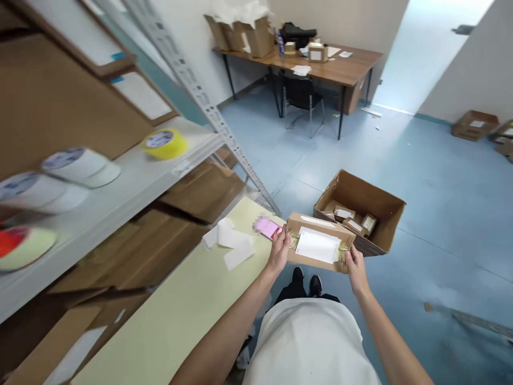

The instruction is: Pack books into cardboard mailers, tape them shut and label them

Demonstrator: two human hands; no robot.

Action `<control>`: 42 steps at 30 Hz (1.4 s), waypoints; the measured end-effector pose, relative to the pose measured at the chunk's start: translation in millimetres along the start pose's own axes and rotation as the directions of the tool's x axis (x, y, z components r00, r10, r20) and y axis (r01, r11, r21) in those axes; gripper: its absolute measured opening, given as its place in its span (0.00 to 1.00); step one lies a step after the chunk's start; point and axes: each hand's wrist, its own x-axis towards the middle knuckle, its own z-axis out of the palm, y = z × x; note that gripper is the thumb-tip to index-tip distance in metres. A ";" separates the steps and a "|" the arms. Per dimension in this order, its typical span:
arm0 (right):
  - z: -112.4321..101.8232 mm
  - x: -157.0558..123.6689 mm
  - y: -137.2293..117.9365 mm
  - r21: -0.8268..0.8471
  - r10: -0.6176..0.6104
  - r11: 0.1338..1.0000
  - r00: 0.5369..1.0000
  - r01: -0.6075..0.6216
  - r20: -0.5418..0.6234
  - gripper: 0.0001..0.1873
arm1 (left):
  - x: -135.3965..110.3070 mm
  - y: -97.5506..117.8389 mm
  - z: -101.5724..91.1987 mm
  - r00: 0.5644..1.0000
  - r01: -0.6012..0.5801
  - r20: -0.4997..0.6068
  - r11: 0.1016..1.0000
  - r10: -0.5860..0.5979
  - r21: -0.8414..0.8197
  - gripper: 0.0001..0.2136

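Observation:
Both hands hold a flat brown cardboard box with a white label on its top and clear tape at its two ends. My left hand grips the left end, fingers closed on the edge. At the right end, my right hand is closed on the corner. Just beyond the held box stands a large open carton on the floor, with several small labelled boxes inside. A pink-screened phone lies on the pale yellow table beside my left hand.
White paper slips lie on the yellow table. A metal shelf at left carries tape rolls, one of them yellow, and cartons. Farther back are a wooden desk and a black chair. More cartons sit by the right wall.

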 end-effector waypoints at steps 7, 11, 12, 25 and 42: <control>-31.4 41.0 10.7 0.046 0.110 0.994 0.944 -0.101 -0.310 0.35 | 84.5 49.8 73.4 0.974 -0.028 0.208 0.965 0.085 -0.261 0.33; -51.2 77.5 4.9 0.077 0.174 0.985 0.897 -0.156 -0.407 0.38 | 130.8 79.1 102.3 0.931 -0.095 0.306 0.940 0.200 -0.327 0.32; -56.9 86.4 2.9 0.071 0.179 0.984 0.887 -0.164 -0.425 0.39 | 142.0 85.6 108.8 0.914 -0.110 0.335 0.934 0.230 -0.341 0.31; -25.8 85.3 -38.8 0.233 0.152 0.969 0.941 -0.082 -0.303 0.41 | 130.4 72.7 123.8 0.790 0.080 0.584 0.913 0.186 -0.399 0.36; 81.9 27.9 -121.8 0.299 -0.304 0.947 0.616 0.114 0.727 0.19 | -115.4 1.8 -3.5 0.795 0.163 -0.357 0.739 -0.491 -0.654 0.28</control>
